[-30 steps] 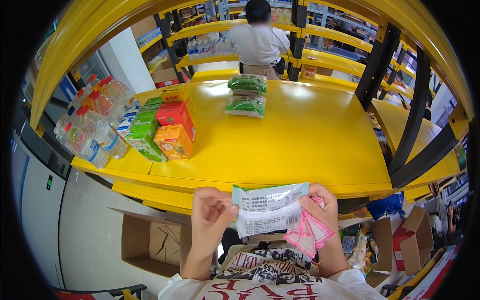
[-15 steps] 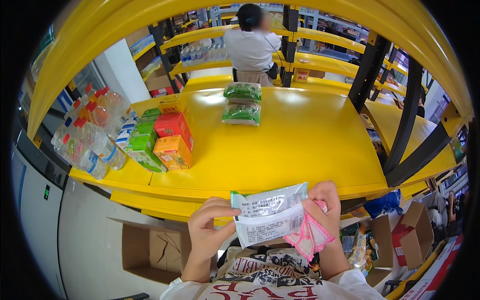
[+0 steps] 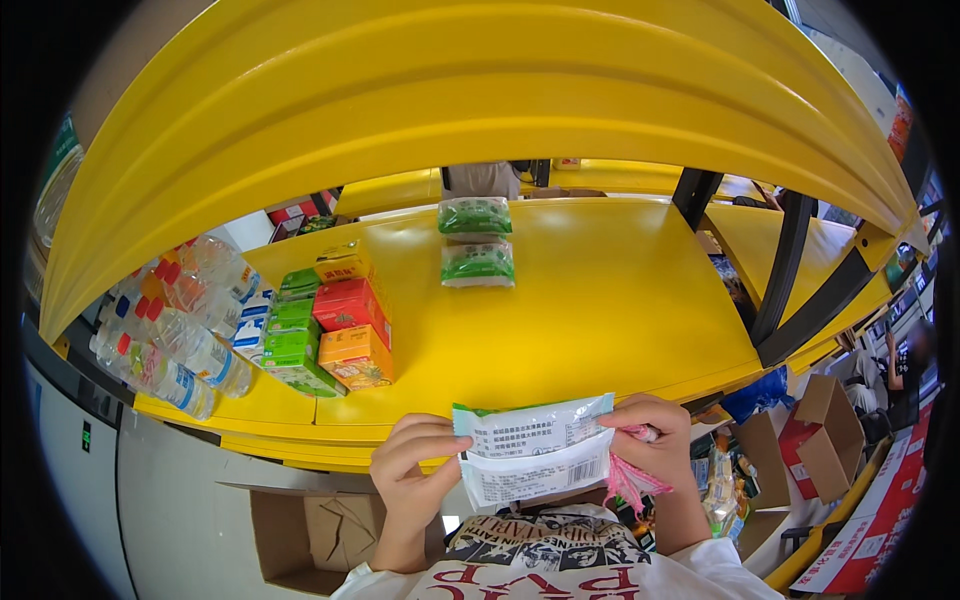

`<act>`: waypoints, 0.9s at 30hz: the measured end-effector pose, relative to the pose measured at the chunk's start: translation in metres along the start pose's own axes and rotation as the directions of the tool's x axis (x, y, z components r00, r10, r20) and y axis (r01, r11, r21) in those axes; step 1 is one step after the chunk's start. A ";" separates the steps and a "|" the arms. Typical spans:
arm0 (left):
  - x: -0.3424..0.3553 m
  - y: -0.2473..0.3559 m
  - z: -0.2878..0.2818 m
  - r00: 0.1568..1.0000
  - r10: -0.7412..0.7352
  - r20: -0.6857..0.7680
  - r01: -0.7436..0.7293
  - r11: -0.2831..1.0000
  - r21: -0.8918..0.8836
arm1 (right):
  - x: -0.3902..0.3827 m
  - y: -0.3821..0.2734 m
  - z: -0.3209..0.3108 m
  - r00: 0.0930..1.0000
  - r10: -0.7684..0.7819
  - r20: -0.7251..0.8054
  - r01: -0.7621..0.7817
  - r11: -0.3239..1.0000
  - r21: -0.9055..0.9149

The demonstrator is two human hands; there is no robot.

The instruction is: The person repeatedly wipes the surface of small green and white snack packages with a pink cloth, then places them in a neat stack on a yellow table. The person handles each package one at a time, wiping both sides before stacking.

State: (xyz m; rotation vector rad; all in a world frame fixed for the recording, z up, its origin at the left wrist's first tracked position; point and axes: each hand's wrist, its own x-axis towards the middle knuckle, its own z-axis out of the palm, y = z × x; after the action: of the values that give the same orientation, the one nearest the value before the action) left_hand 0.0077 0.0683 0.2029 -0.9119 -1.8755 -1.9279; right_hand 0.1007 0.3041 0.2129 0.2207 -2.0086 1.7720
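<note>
A small packet (image 3: 530,450) with a white printed back and green edging is held flat near my chest, below the yellow shelf's front edge. My left hand (image 3: 413,468) grips its left end with fingertips and thumb. My right hand (image 3: 650,445) pinches its right end and also holds a pink-and-white cloth (image 3: 632,482), which hangs below the fingers. On the yellow shelf (image 3: 560,340) beyond, two green-and-white packets (image 3: 476,262) lie one behind the other. To their left stand juice cartons (image 3: 352,355) in green, orange, red and yellow, beside several clear bottles (image 3: 180,375) with mostly red caps.
A curved yellow upper shelf (image 3: 480,70) arches over the view. Black posts (image 3: 785,270) stand on the right. An open cardboard box (image 3: 310,540) is low on the left; more boxes (image 3: 820,440) are low on the right. A person (image 3: 480,178) is partly visible beyond the shelf.
The view has shifted so the upper shelf fills the top and hides much of the person behind. Shelf items and my hands appear lower. The packet stays in both hands, slightly more level.
</note>
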 end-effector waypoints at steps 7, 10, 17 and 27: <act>0.001 -0.001 -0.005 0.999 -0.031 0.023 0.032 0.999 -0.013 | 0.002 0.003 0.001 0.999 0.029 0.039 -0.028 0.999 -0.042; 0.001 -0.003 -0.005 0.996 0.059 0.066 -0.065 0.994 0.090 | 0.006 0.001 0.002 0.999 -0.034 0.021 0.036 0.995 -0.092; -0.007 -0.001 -0.007 0.997 0.050 0.064 -0.057 0.992 0.117 | 0.006 0.001 0.001 0.994 -0.094 0.050 0.101 0.984 -0.147; -0.005 0.001 -0.006 0.996 0.065 0.062 -0.073 0.988 0.134 | 0.008 0.004 0.002 0.992 -0.119 0.049 0.123 0.986 -0.116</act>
State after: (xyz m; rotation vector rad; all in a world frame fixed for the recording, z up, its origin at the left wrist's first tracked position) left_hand 0.0109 0.0608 0.2013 -0.9861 -1.9535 -1.7275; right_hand 0.0914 0.3039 0.2129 0.3371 -2.0754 1.5807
